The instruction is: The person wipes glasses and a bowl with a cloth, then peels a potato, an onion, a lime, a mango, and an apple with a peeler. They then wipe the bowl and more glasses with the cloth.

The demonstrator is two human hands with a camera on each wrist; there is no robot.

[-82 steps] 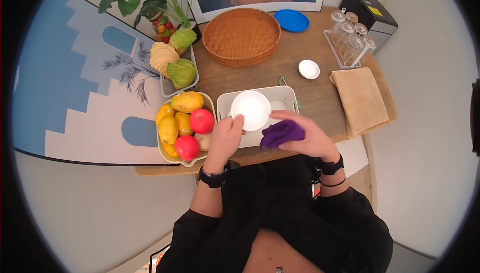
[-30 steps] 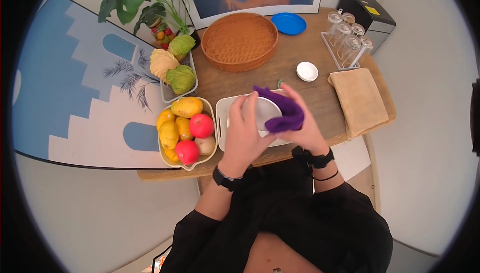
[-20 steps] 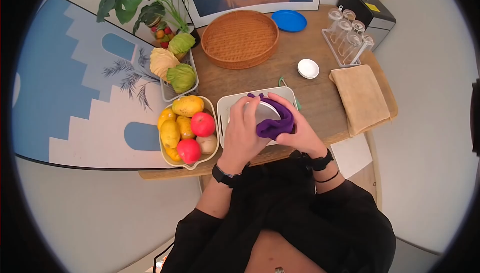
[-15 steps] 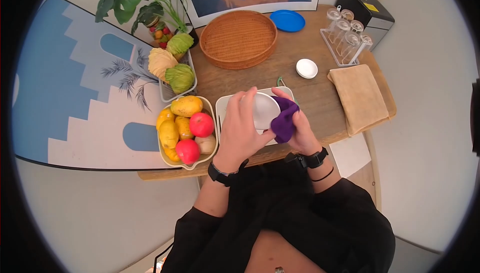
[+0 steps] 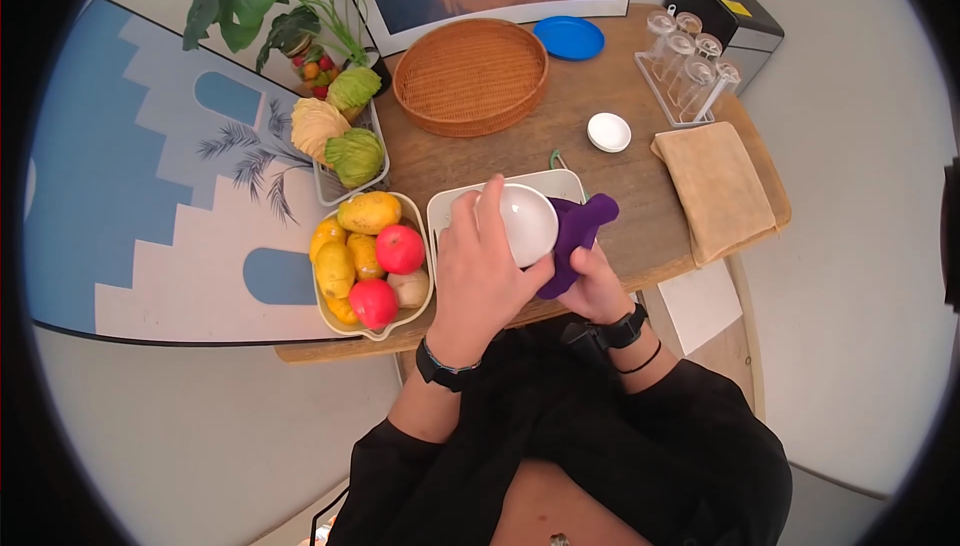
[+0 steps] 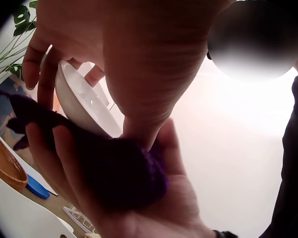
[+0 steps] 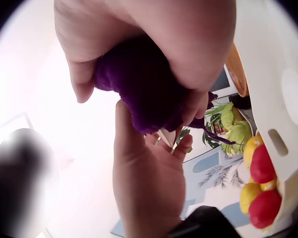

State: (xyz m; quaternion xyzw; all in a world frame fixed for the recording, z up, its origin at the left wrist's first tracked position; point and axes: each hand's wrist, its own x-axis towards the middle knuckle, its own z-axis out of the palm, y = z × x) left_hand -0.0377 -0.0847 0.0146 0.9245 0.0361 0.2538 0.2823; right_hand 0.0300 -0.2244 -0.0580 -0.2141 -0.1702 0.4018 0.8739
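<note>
A small white bowl (image 5: 528, 223) is tilted above the cream tray (image 5: 560, 184) in the head view. My left hand (image 5: 478, 271) grips it by the rim, thumb on the near side and fingers over the far left. Against the bowl's right side my right hand (image 5: 598, 289) holds a bunched purple cloth (image 5: 577, 241). In the left wrist view the cloth (image 6: 114, 168) lies in the right palm under the bowl (image 6: 82, 99). The right wrist view shows the cloth (image 7: 144, 79) hiding most of the bowl, with the left hand (image 7: 149, 173) beyond it.
Left of the tray stands a basin (image 5: 326, 298) of yellow and red produce, with a basket of leafy heads (image 5: 355, 156) behind. A wicker tray (image 5: 470, 76), blue plate (image 5: 569, 38), small white dishes (image 5: 609, 132), a glass rack (image 5: 690, 121) and a folded tan cloth (image 5: 715, 191) surround the work.
Earlier the left hand held the bowl low by its near rim with the cloth apart. Both hands then came together, the cloth wrapping the bowl's rim. Now the cloth has slid to the bowl's outer right side.
</note>
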